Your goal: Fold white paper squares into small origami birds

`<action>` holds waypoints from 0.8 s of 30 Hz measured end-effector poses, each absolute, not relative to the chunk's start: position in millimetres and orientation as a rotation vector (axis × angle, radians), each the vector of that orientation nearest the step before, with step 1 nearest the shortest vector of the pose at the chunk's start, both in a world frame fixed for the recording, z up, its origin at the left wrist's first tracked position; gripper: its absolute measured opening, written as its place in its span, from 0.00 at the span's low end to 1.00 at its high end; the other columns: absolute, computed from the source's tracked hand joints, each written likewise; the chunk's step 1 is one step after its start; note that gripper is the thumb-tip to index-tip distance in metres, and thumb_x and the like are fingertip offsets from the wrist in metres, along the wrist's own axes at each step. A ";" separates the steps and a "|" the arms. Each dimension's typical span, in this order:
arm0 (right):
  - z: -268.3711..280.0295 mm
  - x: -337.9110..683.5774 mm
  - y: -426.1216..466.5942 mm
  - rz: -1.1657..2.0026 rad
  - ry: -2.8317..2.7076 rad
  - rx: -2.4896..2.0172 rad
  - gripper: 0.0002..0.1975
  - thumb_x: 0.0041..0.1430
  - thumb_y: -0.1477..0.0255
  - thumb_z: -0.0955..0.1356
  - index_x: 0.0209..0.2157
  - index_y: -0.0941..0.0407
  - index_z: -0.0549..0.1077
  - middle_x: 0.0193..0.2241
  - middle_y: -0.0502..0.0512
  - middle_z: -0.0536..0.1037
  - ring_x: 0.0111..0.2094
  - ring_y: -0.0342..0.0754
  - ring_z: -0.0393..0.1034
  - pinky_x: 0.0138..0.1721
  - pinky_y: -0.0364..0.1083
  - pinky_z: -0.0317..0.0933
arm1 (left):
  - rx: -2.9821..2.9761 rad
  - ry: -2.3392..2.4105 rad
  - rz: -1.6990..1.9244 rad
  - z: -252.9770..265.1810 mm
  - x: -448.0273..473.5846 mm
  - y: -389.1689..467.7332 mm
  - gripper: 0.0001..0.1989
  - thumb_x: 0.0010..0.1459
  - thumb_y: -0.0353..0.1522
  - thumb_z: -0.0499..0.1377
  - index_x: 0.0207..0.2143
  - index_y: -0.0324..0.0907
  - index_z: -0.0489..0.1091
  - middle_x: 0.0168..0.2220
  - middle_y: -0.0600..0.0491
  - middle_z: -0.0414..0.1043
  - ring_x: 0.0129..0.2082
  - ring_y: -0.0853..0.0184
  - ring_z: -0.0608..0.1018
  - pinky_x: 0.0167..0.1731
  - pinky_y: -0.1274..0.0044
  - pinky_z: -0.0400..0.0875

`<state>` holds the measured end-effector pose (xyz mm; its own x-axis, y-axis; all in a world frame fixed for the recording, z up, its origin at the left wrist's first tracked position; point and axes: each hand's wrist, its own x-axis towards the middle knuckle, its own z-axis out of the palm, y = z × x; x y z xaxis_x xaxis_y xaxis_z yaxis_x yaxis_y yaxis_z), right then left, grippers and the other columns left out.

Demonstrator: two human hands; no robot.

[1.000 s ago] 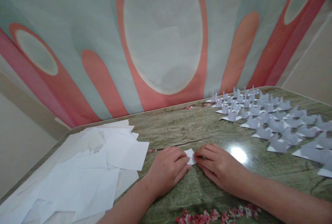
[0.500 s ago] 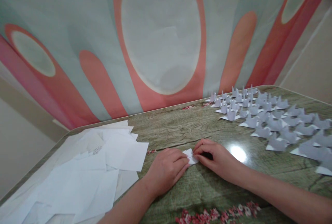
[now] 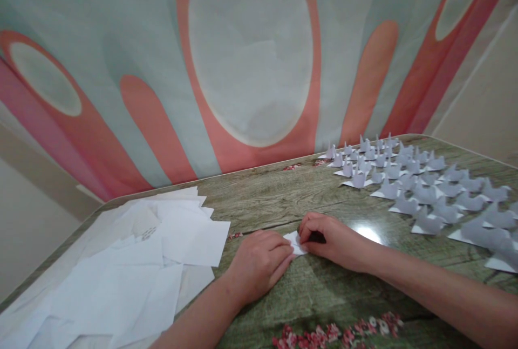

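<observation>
A small folded piece of white paper [image 3: 296,243] lies on the table between my two hands. My left hand [image 3: 261,260] rests on the tabletop with its fingers together, their tips pressing the paper's left edge. From the other side, my right hand [image 3: 324,238] pinches the paper's right part between thumb and curled fingers. The fingers of both hands cover some of the paper, so its exact folds cannot be made out.
Loose white paper sheets [image 3: 133,279] are heaped on the left of the wood-grain table [image 3: 259,200]. Several rows of folded paper birds [image 3: 424,192] stand on the right. Behind the table's far edge hangs a patterned backdrop [image 3: 251,57].
My right hand's fingers have curled in closer and shifted slightly over the paper. My left hand stays in nearly the same place. The whole view has moved a little.
</observation>
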<state>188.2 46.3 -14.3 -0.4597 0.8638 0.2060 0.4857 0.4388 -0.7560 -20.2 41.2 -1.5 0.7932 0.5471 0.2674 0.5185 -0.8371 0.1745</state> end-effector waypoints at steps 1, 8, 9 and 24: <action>-14.2 188.8 46.3 0.837 -2.106 -1.130 0.06 0.47 0.82 0.67 0.26 0.57 0.72 0.29 0.51 0.72 0.33 0.45 0.67 0.36 0.44 0.61 | 2.871 0.872 0.482 -1.9 -19.9 41.1 0.10 0.60 0.32 0.50 0.38 0.42 0.71 0.35 0.51 0.74 0.38 0.67 0.73 0.40 0.73 0.67; -4.6 194.5 46.3 0.952 -2.141 -1.081 0.08 0.51 0.81 0.65 0.30 0.56 0.74 0.31 0.51 0.72 0.34 0.44 0.67 0.37 0.44 0.61 | 2.796 0.914 0.530 -0.6 -17.8 41.6 0.10 0.59 0.31 0.51 0.36 0.41 0.72 0.35 0.51 0.74 0.36 0.67 0.74 0.39 0.74 0.68; -3.0 195.5 47.0 0.971 -2.145 -1.072 0.08 0.53 0.81 0.64 0.30 0.56 0.74 0.30 0.51 0.72 0.33 0.44 0.67 0.37 0.44 0.61 | 2.792 0.912 0.528 -0.3 -17.6 41.9 0.10 0.59 0.31 0.51 0.36 0.41 0.72 0.35 0.52 0.75 0.36 0.67 0.74 0.39 0.74 0.67; -12.2 186.7 37.0 0.824 -2.116 -1.126 0.01 0.48 0.75 0.69 0.27 0.56 0.73 0.30 0.51 0.73 0.35 0.46 0.67 0.38 0.45 0.59 | 2.652 0.951 0.552 3.3 -13.6 41.5 0.09 0.58 0.31 0.52 0.33 0.41 0.72 0.33 0.51 0.74 0.34 0.66 0.73 0.37 0.74 0.67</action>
